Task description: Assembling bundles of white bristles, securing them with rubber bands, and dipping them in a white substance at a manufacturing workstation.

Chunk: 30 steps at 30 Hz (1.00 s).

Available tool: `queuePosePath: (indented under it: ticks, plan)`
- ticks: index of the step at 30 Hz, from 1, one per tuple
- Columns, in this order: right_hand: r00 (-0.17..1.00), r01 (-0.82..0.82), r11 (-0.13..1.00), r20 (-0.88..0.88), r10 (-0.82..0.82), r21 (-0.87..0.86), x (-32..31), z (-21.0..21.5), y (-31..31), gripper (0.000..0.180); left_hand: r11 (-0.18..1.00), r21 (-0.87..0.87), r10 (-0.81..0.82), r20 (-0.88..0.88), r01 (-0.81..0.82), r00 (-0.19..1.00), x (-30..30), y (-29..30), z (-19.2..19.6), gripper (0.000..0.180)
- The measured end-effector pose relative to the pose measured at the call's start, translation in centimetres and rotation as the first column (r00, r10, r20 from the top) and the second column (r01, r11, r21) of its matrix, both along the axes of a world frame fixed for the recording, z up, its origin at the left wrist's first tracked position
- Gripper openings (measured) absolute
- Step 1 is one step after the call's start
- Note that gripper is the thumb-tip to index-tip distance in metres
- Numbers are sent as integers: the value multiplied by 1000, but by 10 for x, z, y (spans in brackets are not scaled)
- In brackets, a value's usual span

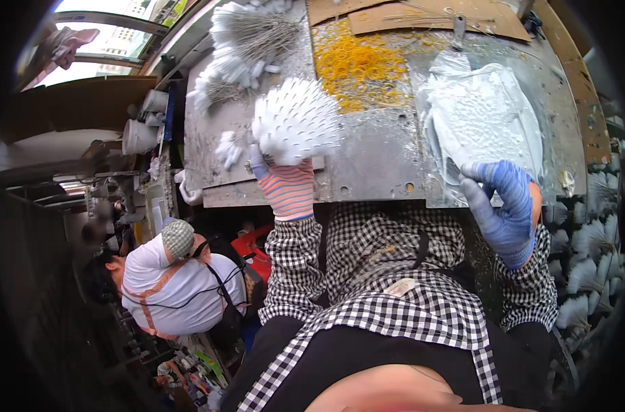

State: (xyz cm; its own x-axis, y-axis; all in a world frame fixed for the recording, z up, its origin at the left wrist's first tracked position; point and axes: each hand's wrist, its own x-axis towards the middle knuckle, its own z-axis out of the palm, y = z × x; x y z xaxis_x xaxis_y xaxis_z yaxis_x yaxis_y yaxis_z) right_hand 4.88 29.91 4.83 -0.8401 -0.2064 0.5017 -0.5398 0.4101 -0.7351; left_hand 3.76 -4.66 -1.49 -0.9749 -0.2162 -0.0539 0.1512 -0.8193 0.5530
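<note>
My left hand [279,180], in a striped glove, is closed round the stems of a fan-shaped bunch of white-tipped sticks [296,121], held over the metal worktable [367,154]. My right hand [503,206] (blue glove) is pinching the near edge of a clear plastic bag of white bits [479,118] lying on the table's right side. Yellow rubber bands [357,67] are piled btwn the two, further back. More white-tipped bunches [240,38] lie at the far left. Another person in a white top [178,281] sits below, to my left.
</note>
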Motion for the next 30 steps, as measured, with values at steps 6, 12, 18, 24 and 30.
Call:
queuePosePath:
  ticks: [6, 12, 18, 24, 30]
  plan:
    - [958, -198, 979, 203, 202, -43, 19, -20, -43, 14, 872, 221, 385, 241, -437, 891, 31, -47, -28, 61]
    - [909, -329, 944, 264, 323, -24, 14, -12, -68, 14, 818, 95, 510, 335, -567, 792, 41, -61, -30, 62]
    - [888, -363, 932, 305, 344, 7, 14, -8, -77, 13, 800, 72, 535, 364, -595, 763, 37, -62, -22, 60]
    - [881, -381, 925, 299, 367, -14, 18, -14, -80, 13, 862, 91, 475, 195, -498, 858, 40, -69, -26, 61]
    - [878, -380, 925, 308, 366, -17, 20, -22, -77, 14, 967, -129, 201, -150, -221, 968, 37, -59, -1, 73]
